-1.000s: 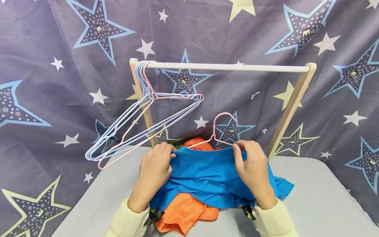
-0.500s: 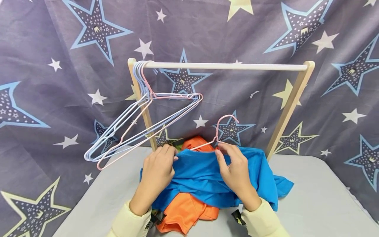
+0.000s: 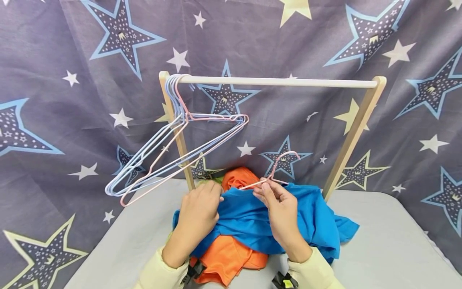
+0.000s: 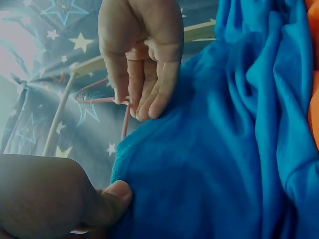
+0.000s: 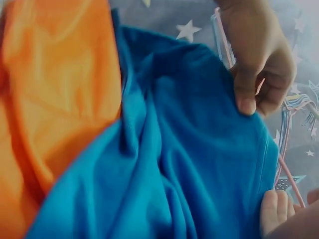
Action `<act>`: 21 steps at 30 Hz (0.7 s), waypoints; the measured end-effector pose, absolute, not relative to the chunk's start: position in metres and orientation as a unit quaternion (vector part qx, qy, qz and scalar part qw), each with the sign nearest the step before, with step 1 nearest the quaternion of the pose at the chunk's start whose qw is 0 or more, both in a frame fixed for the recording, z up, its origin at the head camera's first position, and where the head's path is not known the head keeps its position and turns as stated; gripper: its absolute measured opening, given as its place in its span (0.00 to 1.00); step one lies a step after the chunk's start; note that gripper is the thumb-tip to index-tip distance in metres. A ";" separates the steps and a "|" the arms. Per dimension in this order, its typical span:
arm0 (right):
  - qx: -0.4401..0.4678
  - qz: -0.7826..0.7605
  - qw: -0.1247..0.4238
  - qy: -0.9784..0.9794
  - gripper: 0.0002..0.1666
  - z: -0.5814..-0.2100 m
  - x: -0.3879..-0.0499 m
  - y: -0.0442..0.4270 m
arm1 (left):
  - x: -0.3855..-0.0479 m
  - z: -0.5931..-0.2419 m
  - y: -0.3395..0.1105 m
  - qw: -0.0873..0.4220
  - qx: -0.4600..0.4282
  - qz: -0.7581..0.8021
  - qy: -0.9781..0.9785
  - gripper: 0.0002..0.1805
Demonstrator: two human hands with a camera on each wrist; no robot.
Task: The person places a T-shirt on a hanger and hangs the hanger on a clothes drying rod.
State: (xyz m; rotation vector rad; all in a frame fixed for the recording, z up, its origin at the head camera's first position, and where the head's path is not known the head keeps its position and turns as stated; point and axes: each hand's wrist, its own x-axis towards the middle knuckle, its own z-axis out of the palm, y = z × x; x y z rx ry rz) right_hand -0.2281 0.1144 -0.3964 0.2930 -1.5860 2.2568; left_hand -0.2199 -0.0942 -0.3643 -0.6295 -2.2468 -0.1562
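Note:
A blue shirt (image 3: pixel 310 216) lies bunched on the grey surface, its neckline facing the rack. My left hand (image 3: pixel 198 210) pinches the left part of the neckline; in the left wrist view its thumb (image 4: pixel 118 193) presses on the fabric edge. A pink hanger (image 3: pixel 272 176) stands partly inside the shirt, hook up and tilted right, its lower part hidden by cloth. Just below the hook, my right hand (image 3: pixel 283 210) pinches the hanger at its neck. The right wrist view shows the shirt (image 5: pixel 209 149) spread between both hands.
Behind the hands stands a wooden rack with a white rod (image 3: pixel 278 82). Several blue and pink hangers (image 3: pixel 144 172) hang at its left end. Orange cloth (image 3: pixel 227 257) lies under the shirt, with more behind it. A star-patterned curtain (image 3: pixel 72 132) forms the backdrop.
My right hand has moved left from the right side of the neckline to the hanger's neck. The hook has dropped lower and tilted right. My left hand has shifted slightly right, keeping the shirt.

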 end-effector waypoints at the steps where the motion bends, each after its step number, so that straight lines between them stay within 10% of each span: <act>1: 0.091 0.825 0.169 -0.532 0.17 -0.396 -0.228 0.113 | -0.219 -0.364 -0.093 0.388 -0.248 -0.058 -0.886 0.06; 21: -0.006 0.919 0.132 -0.371 0.11 -0.404 -0.236 0.104 | -0.209 -0.366 -0.082 0.300 -0.246 -0.054 -0.920 0.08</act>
